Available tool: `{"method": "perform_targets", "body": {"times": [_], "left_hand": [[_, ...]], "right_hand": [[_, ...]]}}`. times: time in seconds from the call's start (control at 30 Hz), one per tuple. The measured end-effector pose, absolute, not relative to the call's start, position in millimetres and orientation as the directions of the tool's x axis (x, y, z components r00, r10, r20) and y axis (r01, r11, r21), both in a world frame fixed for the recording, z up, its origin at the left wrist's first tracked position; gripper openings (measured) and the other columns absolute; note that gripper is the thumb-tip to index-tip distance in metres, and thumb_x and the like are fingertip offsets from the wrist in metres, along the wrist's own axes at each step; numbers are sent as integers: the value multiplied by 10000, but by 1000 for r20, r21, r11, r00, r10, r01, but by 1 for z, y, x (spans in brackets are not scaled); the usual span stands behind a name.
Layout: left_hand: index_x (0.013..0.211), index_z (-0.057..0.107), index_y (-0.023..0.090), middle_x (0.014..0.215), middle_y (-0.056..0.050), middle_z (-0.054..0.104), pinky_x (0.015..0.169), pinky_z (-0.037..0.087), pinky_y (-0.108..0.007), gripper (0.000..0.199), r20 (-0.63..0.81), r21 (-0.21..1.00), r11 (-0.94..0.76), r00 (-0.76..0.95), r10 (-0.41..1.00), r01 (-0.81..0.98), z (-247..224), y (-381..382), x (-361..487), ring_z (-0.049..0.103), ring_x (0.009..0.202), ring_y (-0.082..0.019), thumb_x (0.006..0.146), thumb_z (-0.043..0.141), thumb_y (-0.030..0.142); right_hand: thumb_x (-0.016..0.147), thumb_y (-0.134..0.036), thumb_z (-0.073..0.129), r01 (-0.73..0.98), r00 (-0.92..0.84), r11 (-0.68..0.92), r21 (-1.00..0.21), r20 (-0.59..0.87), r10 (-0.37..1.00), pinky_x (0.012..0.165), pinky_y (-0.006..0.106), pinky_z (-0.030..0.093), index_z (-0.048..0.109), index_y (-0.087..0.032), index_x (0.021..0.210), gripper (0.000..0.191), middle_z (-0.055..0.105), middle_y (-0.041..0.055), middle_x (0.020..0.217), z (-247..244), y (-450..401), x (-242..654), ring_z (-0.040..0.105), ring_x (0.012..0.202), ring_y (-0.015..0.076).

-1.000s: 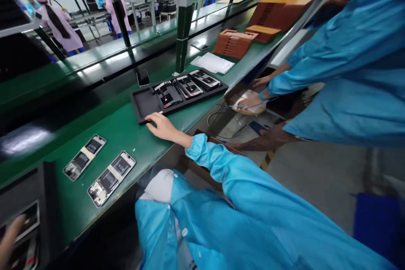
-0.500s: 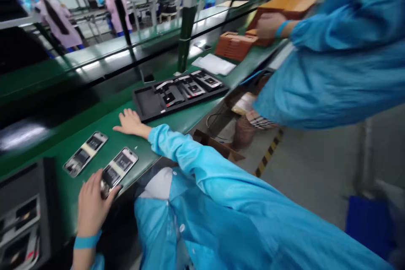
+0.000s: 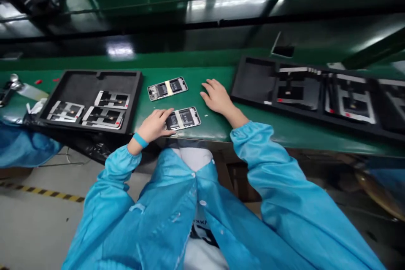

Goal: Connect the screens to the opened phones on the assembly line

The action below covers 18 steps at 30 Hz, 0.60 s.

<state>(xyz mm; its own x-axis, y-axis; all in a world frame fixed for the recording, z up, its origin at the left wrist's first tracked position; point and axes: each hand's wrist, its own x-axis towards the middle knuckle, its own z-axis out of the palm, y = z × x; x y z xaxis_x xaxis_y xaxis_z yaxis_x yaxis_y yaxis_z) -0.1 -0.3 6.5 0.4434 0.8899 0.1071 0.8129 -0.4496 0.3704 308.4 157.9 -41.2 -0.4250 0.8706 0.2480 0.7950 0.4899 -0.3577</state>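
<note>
1. Now my left grip has come over from the left tray to the near open phone. It is partly closed around the phone's left end, fingers at the far edge and thumb at the near one; I cannot tell how firmly it presses.

2. Meanwhile my right grip has left the edge of the right tray. It is spread wide, palm down and empty, between the phones and that tray; whether it rests on the worktop or hovers, I cannot tell.

3. So I have contact with just one phone, which lies flat near the worktop's front edge. The far open phone lies just beyond it, apart from both grips. Each has a pale strip between two dark blocks.

4. Around them, the trays lie on either side: flat panels sit in the left one, more panels in the right one, whose leftmost compartment is bare. As I judge it, my right grip is free to steady the near phone.
</note>
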Motion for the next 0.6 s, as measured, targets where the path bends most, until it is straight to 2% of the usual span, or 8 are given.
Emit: {"method": "perform_targets", "body": {"times": [0.1, 0.23, 0.33, 0.47, 0.53, 0.6], "left_hand": [[1569, 488, 174, 1402, -188, 676, 1154, 526, -519, 899, 89, 377, -457, 460, 884, 806, 11, 16, 3, 631, 1309, -383, 822, 914, 437], [1543, 500, 122, 1406, -211, 675, 1144, 521, -531, 924, 105, 342, -415, 405, 908, 843, 14, 30, 6, 635, 1285, -406, 792, 928, 451], [1528, 510, 128, 1407, -207, 679, 1166, 509, -530, 892, 117, 332, -416, 401, 909, 846, 17, 38, 4, 632, 1310, -400, 797, 923, 429], [1506, 528, 139, 1421, -205, 683, 1166, 520, -512, 837, 104, 390, -475, 475, 874, 789, 15, 45, 4, 638, 1336, -376, 808, 915, 390], [1499, 535, 156, 1440, -197, 679, 1164, 523, -508, 801, 142, 427, -511, 503, 853, 746, 7, 45, 6, 646, 1336, -362, 829, 898, 402], [1487, 546, 178, 1469, -185, 668, 1195, 497, -531, 743, 206, 447, -536, 501, 841, 716, -2, 44, 5, 634, 1367, -358, 865, 863, 435]], "right_hand": [[1101, -552, 299, 803, -424, 489, -341, 249, 871, 1319, 663, 298, 577, -70, 1545, 712, 502, 237, 1657, -43, 158, 311, 388, 1596, 445], [1100, -513, 304, 789, -440, 510, -344, 262, 859, 1306, 666, 325, 596, -73, 1522, 675, 513, 252, 1640, -46, 160, 307, 412, 1581, 433], [1088, -512, 339, 750, -427, 542, -379, 348, 835, 1270, 675, 382, 653, -108, 1451, 626, 600, 238, 1548, -45, 156, 300, 495, 1515, 425], [1083, -458, 426, 686, -364, 599, -414, 518, 774, 1190, 572, 500, 722, -210, 1315, 451, 701, 178, 1382, -15, 142, 326, 633, 1350, 350], [1074, -414, 501, 791, -169, 467, -395, 593, 788, 1188, 573, 470, 738, -224, 1241, 347, 710, 169, 1347, 10, 135, 365, 624, 1333, 351], [1042, -355, 605, 905, 152, 129, -407, 589, 794, 1195, 592, 409, 718, -140, 1253, 322, 680, 230, 1365, 33, 127, 414, 584, 1349, 382]]}}
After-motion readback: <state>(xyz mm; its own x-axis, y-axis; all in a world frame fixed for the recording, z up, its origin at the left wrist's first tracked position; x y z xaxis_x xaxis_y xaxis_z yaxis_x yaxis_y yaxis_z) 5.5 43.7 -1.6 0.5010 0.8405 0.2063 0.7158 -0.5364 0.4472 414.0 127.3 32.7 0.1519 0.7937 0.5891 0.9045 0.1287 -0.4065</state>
